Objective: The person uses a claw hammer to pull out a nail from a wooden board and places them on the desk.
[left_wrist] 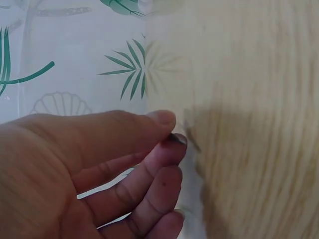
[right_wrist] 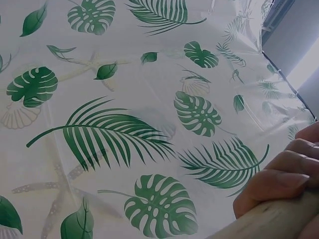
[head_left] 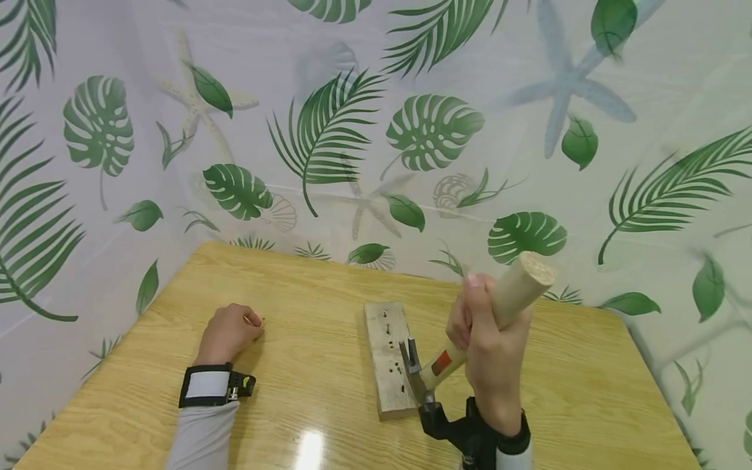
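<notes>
My right hand (head_left: 492,339) grips the wooden handle of a claw hammer (head_left: 449,359), its thumb along the handle. The hammer's head hangs low at the right edge of a wooden block (head_left: 384,365), claw pointing away, and overlaps the block in the head view. Several dark nails or holes dot the block's top. In the right wrist view, curled fingers (right_wrist: 279,189) wrap the pale handle. Over the table's left part, my left hand (head_left: 231,331) pinches a small dark thin piece (left_wrist: 175,138) between thumb and forefinger; most of it is hidden, and I cannot tell its kind.
The block lies on a wood-grain table (head_left: 305,365), lengthwise away from me. A white curtain (head_left: 352,130) printed with green leaves and starfish hangs behind the table and along its sides. Each wrist wears a strapped camera band (head_left: 205,385).
</notes>
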`<state>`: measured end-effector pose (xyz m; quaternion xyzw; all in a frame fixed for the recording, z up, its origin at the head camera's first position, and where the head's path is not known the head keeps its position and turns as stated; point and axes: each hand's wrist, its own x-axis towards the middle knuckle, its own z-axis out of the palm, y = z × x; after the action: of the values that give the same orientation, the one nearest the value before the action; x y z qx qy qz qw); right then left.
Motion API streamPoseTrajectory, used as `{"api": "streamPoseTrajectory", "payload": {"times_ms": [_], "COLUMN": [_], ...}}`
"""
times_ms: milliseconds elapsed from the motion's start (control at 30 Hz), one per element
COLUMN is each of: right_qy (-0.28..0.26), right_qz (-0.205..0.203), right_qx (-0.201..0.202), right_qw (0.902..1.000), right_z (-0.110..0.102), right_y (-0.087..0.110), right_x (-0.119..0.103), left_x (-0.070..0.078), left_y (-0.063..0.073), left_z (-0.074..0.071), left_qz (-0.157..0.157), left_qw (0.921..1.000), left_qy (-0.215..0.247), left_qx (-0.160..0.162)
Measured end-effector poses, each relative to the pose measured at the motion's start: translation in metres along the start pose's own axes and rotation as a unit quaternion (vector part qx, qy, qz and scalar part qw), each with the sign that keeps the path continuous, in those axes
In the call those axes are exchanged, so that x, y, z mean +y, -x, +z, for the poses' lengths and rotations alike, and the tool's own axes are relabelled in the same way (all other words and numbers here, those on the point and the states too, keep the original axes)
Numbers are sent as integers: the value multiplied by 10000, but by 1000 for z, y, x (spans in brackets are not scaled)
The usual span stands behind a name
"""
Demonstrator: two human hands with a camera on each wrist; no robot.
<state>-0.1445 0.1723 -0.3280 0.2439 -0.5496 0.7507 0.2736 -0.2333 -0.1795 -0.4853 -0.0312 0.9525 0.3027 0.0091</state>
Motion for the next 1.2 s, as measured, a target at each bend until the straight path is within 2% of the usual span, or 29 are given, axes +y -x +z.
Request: {"api": "streamPoseTrajectory", "payload": {"times_ms": [200, 400, 600, 667, 733, 833, 933, 1067, 1200], "right_qy": [434, 591, 609, 610, 638, 638, 589, 483, 403], "right_qz": [344, 349, 410, 422, 433, 394, 235, -102, -442], "right_qx": [-1, 3, 22, 59, 108, 195, 280, 330, 227], "right_qw": [9985, 9976, 9973, 9972, 9970, 9970, 9976, 9982, 9980], "right_z": [-2, -3, -3, -3, -3, -3, -2, 3, 7], "right_y": [-1, -2, -3, -3, -3, -2, -2, -1, -2], "right_x": [2, 4, 6, 7, 9, 13, 19, 30, 38], "left_x": [-3, 0, 0, 1, 2, 10, 25, 57, 90], "left_y": [-1, 0, 0, 0, -1, -3, -5, -3, 4], "left_z": [4, 6, 7, 6, 4, 3, 8, 29, 57], "left_qz": [-92, -213, -369, -368, -282, 67, 685, 1532, 2130], "left_qw": [9999, 9995, 9989, 9988, 9988, 9983, 9953, 9866, 9755], "left_qy": [92, 155, 274, 310, 282, 290, 347, 488, 454], "left_qx": [84, 201, 117, 128, 268, 505, 583, 280, -300]}}
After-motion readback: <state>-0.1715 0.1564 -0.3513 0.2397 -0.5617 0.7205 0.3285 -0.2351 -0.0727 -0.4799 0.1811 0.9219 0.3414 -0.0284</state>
